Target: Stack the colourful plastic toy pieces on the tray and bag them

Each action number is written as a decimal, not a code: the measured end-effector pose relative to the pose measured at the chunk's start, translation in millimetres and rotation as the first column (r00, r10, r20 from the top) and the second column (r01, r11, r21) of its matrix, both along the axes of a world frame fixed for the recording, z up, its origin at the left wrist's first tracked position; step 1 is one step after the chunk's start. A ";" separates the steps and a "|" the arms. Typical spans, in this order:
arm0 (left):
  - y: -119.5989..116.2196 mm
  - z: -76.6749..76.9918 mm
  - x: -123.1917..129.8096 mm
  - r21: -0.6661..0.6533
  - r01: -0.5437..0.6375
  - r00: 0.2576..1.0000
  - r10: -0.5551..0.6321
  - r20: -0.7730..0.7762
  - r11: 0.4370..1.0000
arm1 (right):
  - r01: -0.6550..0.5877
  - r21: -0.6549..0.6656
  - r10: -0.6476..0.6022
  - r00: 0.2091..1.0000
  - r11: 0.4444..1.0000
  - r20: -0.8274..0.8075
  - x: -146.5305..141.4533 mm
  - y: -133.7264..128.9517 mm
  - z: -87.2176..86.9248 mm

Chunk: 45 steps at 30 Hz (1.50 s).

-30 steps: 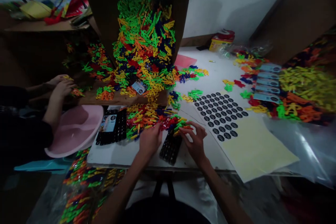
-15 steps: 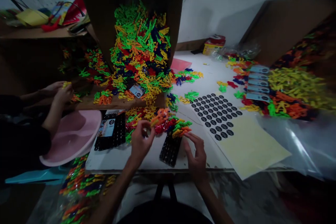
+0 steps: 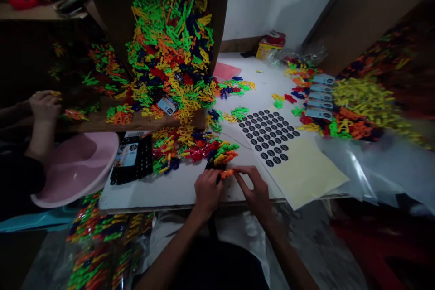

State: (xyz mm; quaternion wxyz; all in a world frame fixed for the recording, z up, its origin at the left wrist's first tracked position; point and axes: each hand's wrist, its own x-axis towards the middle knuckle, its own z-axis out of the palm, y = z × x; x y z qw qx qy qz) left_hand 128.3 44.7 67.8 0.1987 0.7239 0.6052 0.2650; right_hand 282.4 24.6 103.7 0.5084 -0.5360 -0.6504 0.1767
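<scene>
My left hand [image 3: 208,191] and my right hand [image 3: 253,188] meet at the table's front edge, their fingers on a small orange plastic connector piece [image 3: 227,173]. A black plastic tray [image 3: 215,166] lies almost hidden beneath my left hand, with a cluster of linked green, orange and red pieces [image 3: 222,154] just beyond. Farther left spreads a loose pile of multicoloured pieces [image 3: 180,149]. A second black tray [image 3: 144,156] with a printed card [image 3: 126,155] rests by the table's left end.
A huge multicoloured heap [image 3: 170,41] rises behind the white table [image 3: 176,195]. A sheet of round black stickers [image 3: 268,137] lies to the right. A co-worker's hand [image 3: 44,106] works at the left above a pink basin [image 3: 76,167]. Clear plastic sheeting [image 3: 353,163] lies at the right.
Both hands have closed in on the orange piece, and the black tray has gone under my left hand. The whole scene has shifted up and left in view.
</scene>
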 end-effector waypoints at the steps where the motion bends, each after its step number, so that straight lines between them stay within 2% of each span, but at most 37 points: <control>1: 4.5 -2.7 3.3 -0.017 0.010 0.998 -0.011 -0.063 1.000 | -0.001 0.019 0.001 1.000 1.000 0.031 2.9 0.1 -2.8; 6: 17.7 -8.3 14.9 -0.105 -0.003 0.975 -0.021 -0.222 0.994 | -0.052 0.081 0.042 0.992 0.995 0.120 8.2 4.7 -13.0; 9: 21.3 -4.8 18.0 -0.161 -0.028 0.963 -0.016 -0.268 0.986 | -0.071 0.104 0.057 0.990 0.992 0.131 7.1 9.2 -18.9; 13: 24.7 3.9 19.3 -0.234 -0.050 0.944 -0.031 -0.329 0.971 | -0.031 0.124 0.015 0.992 0.992 0.128 2.6 16.4 -27.4; 16: 24.3 6.2 20.3 -0.260 -0.077 0.944 -0.013 -0.329 0.963 | 0.055 0.148 -0.081 0.981 0.987 0.174 -1.6 23.9 -32.2; 20: 20.1 -1.9 22.5 -0.217 -0.134 0.959 0.071 -0.274 0.967 | 0.145 0.213 -0.189 0.960 0.966 0.208 -3.4 33.0 -38.2; 25: 19.6 -12.0 28.7 -0.191 -0.124 0.967 0.076 -0.242 0.974 | 0.149 0.288 -0.205 0.963 0.946 0.175 -4.8 36.5 -49.2; 29: 16.8 -3.8 29.4 -0.234 -0.113 0.960 0.045 -0.275 0.966 | 0.145 0.279 -0.200 0.963 0.949 0.181 -7.5 38.8 -56.5; 32: 13.5 8.6 6.5 -0.245 -0.055 0.965 -0.011 -0.263 0.968 | 0.150 0.283 -0.207 0.961 0.947 0.185 -7.3 40.2 -58.8; 34: 16.5 16.3 -22.7 -0.159 -0.048 0.959 0.001 -0.283 0.986 | 0.154 0.279 -0.209 0.962 0.948 0.176 -8.0 41.1 -59.0; 37: 35.3 24.2 -70.8 0.041 -0.117 0.900 0.124 -0.419 0.992 | 0.157 0.283 -0.206 0.966 0.946 0.155 -12.3 42.3 -57.9; 39: 54.1 26.6 -93.4 0.069 -0.083 0.847 0.107 -0.522 0.994 | 0.171 0.270 -0.216 0.965 0.948 0.149 -16.1 42.4 -56.7; 42: 77.3 28.6 -107.3 0.014 0.023 0.809 -0.011 -0.588 1.000 | 0.208 0.225 -0.248 0.954 0.952 0.167 -19.5 40.1 -53.7; 45: 80.8 30.3 -109.7 0.048 0.059 0.865 -0.027 -0.501 0.997 | 0.226 0.211 -0.268 0.944 0.951 0.195 -19.7 35.9 -46.7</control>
